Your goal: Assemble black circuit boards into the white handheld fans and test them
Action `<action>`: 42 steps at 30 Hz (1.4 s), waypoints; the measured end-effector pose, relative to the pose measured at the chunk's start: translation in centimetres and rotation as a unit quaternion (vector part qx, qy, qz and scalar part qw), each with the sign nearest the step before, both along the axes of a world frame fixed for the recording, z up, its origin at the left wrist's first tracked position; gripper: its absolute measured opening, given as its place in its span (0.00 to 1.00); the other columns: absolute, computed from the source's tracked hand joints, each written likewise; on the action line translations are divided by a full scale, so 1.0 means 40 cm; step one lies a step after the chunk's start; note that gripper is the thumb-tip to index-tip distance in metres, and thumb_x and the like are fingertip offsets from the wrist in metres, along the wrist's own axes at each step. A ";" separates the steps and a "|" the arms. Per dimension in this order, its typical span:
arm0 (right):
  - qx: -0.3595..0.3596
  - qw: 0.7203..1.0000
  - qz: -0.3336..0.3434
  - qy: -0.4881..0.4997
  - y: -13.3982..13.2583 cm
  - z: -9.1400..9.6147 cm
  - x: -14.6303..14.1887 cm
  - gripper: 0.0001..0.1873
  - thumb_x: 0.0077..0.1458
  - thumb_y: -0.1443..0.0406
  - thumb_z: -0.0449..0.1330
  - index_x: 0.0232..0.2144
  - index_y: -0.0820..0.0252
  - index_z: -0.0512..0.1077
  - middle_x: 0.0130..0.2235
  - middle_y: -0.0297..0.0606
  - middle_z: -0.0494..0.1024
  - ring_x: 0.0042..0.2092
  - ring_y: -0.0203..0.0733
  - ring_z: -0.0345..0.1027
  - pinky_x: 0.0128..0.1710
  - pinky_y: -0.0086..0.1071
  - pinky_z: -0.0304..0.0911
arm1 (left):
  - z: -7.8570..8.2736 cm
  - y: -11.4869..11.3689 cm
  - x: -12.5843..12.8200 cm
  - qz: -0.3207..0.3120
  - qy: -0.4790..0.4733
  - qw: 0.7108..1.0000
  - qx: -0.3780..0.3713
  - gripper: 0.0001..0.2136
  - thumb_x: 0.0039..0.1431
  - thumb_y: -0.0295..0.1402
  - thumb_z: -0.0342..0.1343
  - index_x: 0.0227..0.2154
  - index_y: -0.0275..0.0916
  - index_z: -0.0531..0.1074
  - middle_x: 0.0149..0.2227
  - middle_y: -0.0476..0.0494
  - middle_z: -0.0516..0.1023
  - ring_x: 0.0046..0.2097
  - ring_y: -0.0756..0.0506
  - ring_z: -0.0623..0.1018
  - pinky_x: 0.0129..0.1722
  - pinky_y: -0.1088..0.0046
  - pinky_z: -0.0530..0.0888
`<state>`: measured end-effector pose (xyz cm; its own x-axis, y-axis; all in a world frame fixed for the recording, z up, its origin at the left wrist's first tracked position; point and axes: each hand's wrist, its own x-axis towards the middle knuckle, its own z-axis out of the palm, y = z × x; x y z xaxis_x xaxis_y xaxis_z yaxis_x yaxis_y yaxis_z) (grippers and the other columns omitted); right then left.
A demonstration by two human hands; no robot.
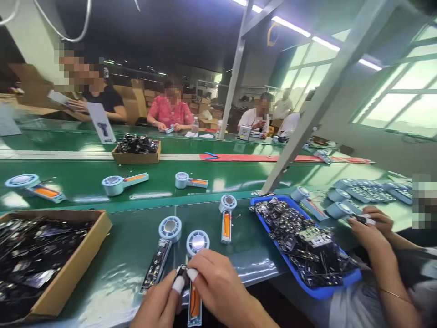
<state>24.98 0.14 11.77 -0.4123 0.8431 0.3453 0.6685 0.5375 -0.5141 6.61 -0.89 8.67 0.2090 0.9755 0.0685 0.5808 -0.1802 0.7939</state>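
Small black part pinched between both hands, over an open plastic housing

Left hand and right hand make a narrow grip, and white finger covers press the part from both sides, just below the housing's round head. I think too light pinch could let the part slip onto the green table. Left of the housing is a cardboard box; right of it is a blue tray of black circuit boards.

Device housing smooth plastic; bench mat glossy green; tray blue plastic.
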 end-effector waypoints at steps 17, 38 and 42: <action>0.020 0.994 0.032 -0.105 0.016 0.042 -0.003 0.11 0.59 0.76 0.56 0.41 0.58 0.70 0.39 0.36 0.74 0.41 0.42 0.67 0.38 0.31 0.59 | -0.017 0.013 -0.029 -0.105 0.114 0.987 0.048 0.15 0.67 0.28 0.36 0.36 0.43 0.69 0.33 0.46 0.80 0.34 0.44 0.79 0.34 0.73 0.69; -0.190 0.968 -0.099 0.130 -0.050 0.030 0.088 0.20 0.59 0.71 0.58 0.51 0.49 0.71 0.45 0.32 0.77 0.43 0.39 0.70 0.45 0.31 0.65 | -0.043 -0.024 -0.010 0.034 0.047 0.998 0.035 0.24 0.70 0.32 0.34 0.65 0.37 0.57 0.47 0.40 0.83 0.46 0.45 0.83 0.44 0.71 0.79; -0.148 0.976 -0.106 0.116 -0.058 0.003 0.089 0.16 0.56 0.74 0.59 0.42 0.50 0.76 0.38 0.30 0.79 0.40 0.39 0.72 0.43 0.30 0.65 | -0.054 0.001 -0.028 -0.037 0.077 0.991 0.101 0.27 0.63 0.25 0.42 0.65 0.44 0.61 0.62 0.44 0.72 0.61 0.45 0.73 0.54 0.69 0.75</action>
<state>28.54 -2.18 11.91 -0.1569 0.9781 0.1367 0.5965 0.2042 -0.7762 5.48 -0.86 6.52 0.3037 0.9262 0.2233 0.6715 -0.3743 0.6395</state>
